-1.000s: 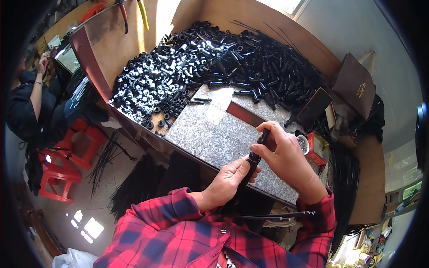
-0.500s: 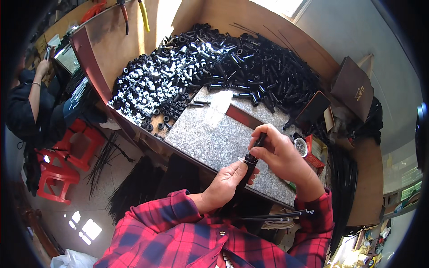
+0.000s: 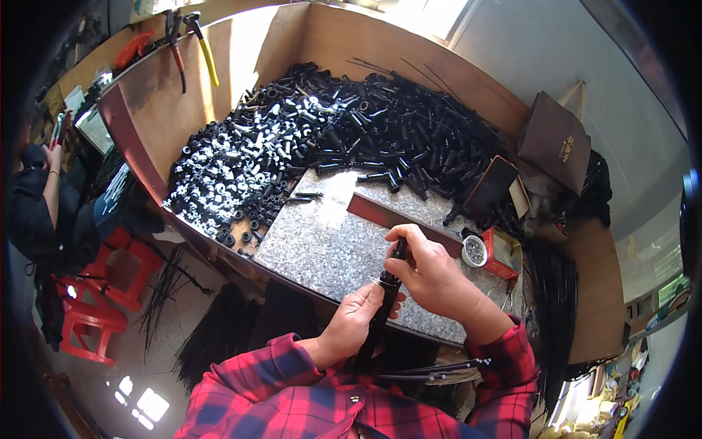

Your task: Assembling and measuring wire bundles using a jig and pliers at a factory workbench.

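Note:
My left hand (image 3: 356,313) is closed around a dark, upright bundle of slim black rods (image 3: 387,294), just past the front edge of the worktop. A thin pale strand sticks out beside my left thumb. Above it, my right hand (image 3: 431,274) pinches a black tubular piece (image 3: 399,249) at the upper end of the bundle. The thumb and forefinger press on the piece, and whether it is joined to the rods I cannot tell. Behind both hands lies the speckled grey worktop (image 3: 300,249).
A heap of black tubular parts (image 3: 424,124) and white-glinting small parts (image 3: 234,157) fills the back. A dark red bar (image 3: 387,212), a white cup (image 3: 474,251) and a red box (image 3: 503,254) sit beyond my hands. Pliers (image 3: 202,47) hang left. Another person (image 3: 55,183) works near red stools (image 3: 91,322).
The view has shifted, so the surroundings sit lower and further left in the picture. Both hands keep the same grip, the right still pinching the black piece over the left.

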The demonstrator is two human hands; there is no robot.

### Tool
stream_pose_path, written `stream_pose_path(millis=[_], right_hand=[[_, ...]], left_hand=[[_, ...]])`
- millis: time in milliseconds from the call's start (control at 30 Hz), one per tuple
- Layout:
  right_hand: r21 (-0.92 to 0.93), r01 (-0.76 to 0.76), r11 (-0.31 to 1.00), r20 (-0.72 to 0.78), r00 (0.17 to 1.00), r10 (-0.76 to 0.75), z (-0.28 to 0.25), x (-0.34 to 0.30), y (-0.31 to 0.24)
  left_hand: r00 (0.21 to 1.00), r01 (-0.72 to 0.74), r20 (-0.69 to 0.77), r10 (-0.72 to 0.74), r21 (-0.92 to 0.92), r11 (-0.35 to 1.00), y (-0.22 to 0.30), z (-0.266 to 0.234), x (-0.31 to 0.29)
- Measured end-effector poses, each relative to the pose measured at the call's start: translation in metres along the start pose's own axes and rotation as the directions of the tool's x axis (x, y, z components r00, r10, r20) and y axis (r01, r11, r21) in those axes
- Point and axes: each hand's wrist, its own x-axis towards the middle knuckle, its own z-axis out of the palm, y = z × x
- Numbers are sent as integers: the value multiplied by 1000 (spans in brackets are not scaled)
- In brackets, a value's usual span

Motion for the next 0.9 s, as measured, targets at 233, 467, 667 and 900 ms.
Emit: stream_pose_path(millis=[233,467,667,900], right_hand=[[107,145,984,82,985,-154,-4,5,14],[329,-23,944,112,994,-14,-1,3,25],[308,-71,949,57,997,56,-5,-4,25],[98,134,986,89,986,-143,7,-18,46]], left_hand=[[1000,19,-16,-18,16,1000,5,0,3],[1000,-3,14,1,89,996,3,-2,2],[999,-8,-43,10,41,999,8,3,0],[999,25,-28,-25,-13,1000,3,-4,3]])
